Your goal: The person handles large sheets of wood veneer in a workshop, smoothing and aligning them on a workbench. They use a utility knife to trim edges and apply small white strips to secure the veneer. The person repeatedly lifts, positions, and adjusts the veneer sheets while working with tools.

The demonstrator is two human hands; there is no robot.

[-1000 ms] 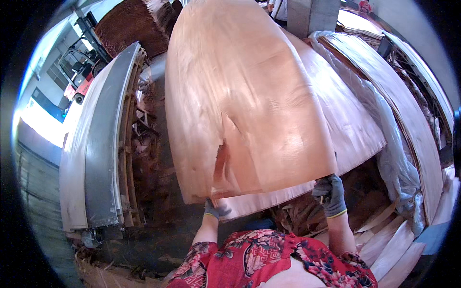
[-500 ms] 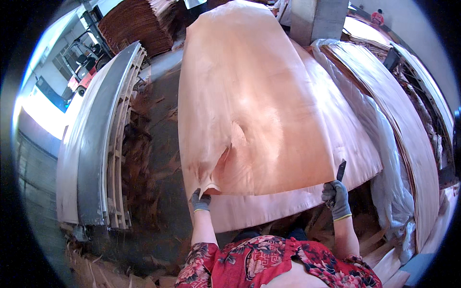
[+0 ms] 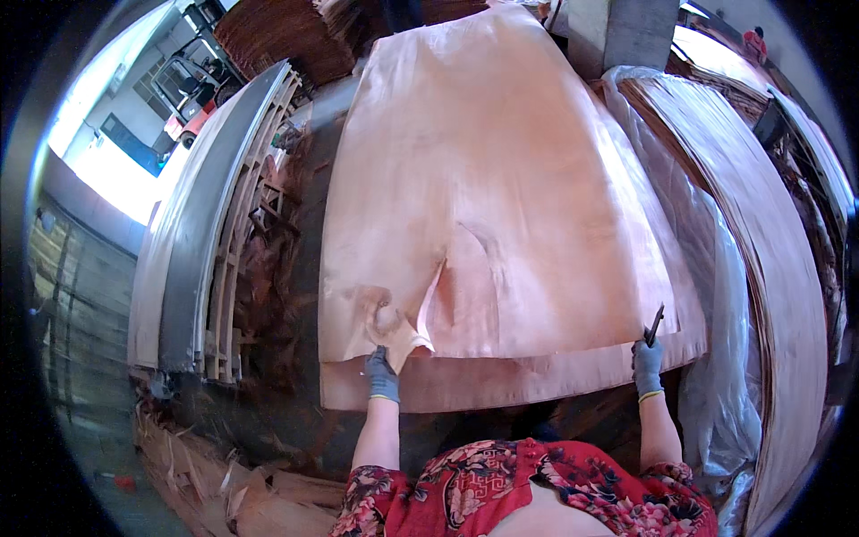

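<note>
A large, thin, tan wood veneer sheet (image 3: 537,233) lies over another pinkish sheet (image 3: 501,385), whose near edge sticks out below it. Toward the near left, the upper sheet has a split (image 3: 434,291) with curled, ragged edges. My left hand (image 3: 382,376), in a grey glove, is closed on the sheet's near edge beside that torn part. My gloved right hand (image 3: 647,365) is at the near right corner, closed around a dark flat-bladed knife (image 3: 656,324) that points upward. Whether the right fingers also pinch the veneer is hidden.
On the left, a long stack of boards (image 3: 215,233) rests on wooden pallets. Plastic film (image 3: 720,358) hangs beside a veneer stack (image 3: 752,206) on the right. Behind are a concrete pillar (image 3: 617,36) and a red forklift (image 3: 192,112). Veneer scraps (image 3: 242,483) litter the lower left floor.
The upper sheet has come down flatter over the lower one, and its split shows wider. Both hands have shifted with its near edge; the knife has turned in my right hand. The view has shifted.
</note>
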